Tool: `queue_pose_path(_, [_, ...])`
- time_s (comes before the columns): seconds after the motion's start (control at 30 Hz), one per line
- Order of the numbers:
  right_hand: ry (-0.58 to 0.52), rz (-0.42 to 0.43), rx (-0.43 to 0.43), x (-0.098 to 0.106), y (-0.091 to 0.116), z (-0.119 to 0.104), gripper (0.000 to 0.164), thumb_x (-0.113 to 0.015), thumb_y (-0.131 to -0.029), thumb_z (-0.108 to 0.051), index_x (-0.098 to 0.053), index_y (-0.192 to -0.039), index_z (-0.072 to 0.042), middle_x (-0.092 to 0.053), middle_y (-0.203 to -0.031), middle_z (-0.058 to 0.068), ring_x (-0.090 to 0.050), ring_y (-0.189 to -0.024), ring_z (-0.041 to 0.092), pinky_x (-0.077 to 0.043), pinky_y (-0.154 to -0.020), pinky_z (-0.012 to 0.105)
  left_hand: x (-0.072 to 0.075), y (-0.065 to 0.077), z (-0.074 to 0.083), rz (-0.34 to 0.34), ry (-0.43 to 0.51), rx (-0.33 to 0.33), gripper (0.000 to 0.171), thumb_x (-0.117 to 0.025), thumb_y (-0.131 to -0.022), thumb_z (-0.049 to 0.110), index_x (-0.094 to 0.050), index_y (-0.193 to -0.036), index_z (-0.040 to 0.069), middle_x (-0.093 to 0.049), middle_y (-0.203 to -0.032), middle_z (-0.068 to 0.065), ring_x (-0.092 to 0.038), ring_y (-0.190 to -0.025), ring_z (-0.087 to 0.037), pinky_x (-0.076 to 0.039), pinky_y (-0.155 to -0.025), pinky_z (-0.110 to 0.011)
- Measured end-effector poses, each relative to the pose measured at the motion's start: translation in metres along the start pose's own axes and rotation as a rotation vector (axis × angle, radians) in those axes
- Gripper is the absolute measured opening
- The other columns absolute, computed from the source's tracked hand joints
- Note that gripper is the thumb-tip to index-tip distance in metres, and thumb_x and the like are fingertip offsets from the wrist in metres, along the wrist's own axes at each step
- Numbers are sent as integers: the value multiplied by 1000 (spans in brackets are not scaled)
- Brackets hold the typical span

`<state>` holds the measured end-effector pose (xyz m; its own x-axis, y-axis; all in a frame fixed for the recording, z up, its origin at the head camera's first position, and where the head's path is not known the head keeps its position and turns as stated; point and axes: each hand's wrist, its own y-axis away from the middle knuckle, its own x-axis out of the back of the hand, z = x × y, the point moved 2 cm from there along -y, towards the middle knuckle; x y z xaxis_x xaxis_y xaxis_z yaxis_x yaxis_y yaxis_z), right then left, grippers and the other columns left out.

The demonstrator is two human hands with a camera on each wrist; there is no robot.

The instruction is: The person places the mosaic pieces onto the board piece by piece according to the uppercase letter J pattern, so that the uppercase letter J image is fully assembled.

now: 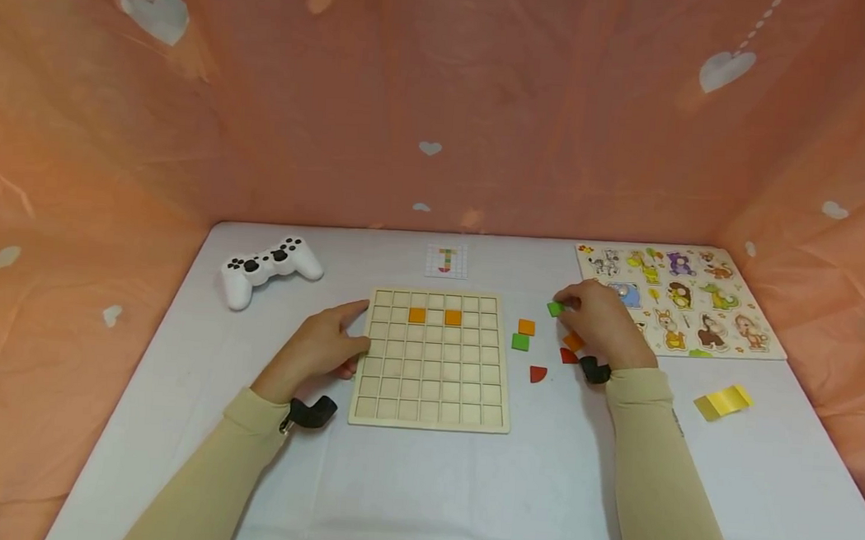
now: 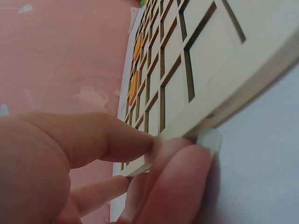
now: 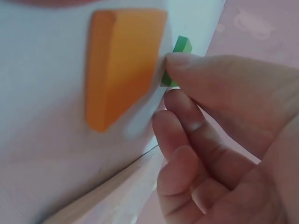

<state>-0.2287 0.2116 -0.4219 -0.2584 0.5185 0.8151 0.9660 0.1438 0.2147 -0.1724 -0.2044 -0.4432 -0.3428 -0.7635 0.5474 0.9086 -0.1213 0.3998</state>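
A wooden grid board (image 1: 432, 371) lies flat, with two orange square tiles (image 1: 417, 315) set in cells of its second row from the far side. My left hand (image 1: 321, 344) grips the board's left edge; in the left wrist view the thumb (image 2: 126, 142) lies at the rim and curled fingers (image 2: 175, 186) press close beside it. Right of the board, my right hand (image 1: 599, 317) pinches a green tile (image 1: 555, 309) between thumb and finger. Under that hand lie an orange tile (image 3: 128, 60) and a red piece (image 1: 568, 356). Nearer the board are another orange tile (image 1: 526, 327), a green tile (image 1: 520, 342) and a red quarter-round piece (image 1: 538, 375).
A small pattern card (image 1: 446, 261) lies beyond the board. A white game controller (image 1: 272, 268) sits at the back left. At the back right is an animal peg puzzle (image 1: 721, 297), partly behind my right hand. A folded yellow strip (image 1: 723, 402) lies on the right.
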Motion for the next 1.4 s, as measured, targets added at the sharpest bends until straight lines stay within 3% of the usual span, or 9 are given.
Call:
queue_pose_path(0.37, [-4,11,0,1,0,0,27,-69,-104,-12,-75,-128,-3,-67,-131,21,-60,-104,33,-56,-77,31,0,1,1,-4,6,-12,80,-67,-97,16,-35,-171,16,-67,-67,-6,-65,-56,-14,-61,-60,-27])
queue_pose_path(0.57, [-2,6,1,1,1,-2,28,-72,-104,-16,-75,-128,-3,-68,-131,19,-60,-107,33,-58,-83,34,0,1,2,-1,11,-18,80,-67,-97,16,-35,-170,16,-67,-68,-6,-66,-57,-14,-62,-60,-27])
queue_pose_path(0.8, [1,26,44,-4,1,-12,28,-73,-102,-20,-77,-126,-5,-70,-129,16,-62,-111,33,-57,-98,47,0,0,2,-4,-1,-13,81,-67,-97,16,-35,-171,17,-67,-68,-6,-66,-57,-15,-62,-60,-28])
queue_pose_path(1.17, [-12,25,192,-35,-1,-61,28,-77,-98,-22,-80,-121,-5,-72,-118,10,-67,-102,27,-58,-95,45,0,-1,2,-8,-5,-6,81,-67,-97,16,-34,-171,17,-68,-68,-6,-66,-57,-15,-61,-60,-28])
queue_pose_path(1.4, [68,14,318,-60,-11,-100,26,-81,-97,-23,-82,-117,-7,-72,-114,8,-69,-104,25,-59,-99,44,3,0,1,-13,2,-8,81,-67,-96,16,-35,-171,17,-68,-68,-6,-66,-57,-14,-62,-60,-27])
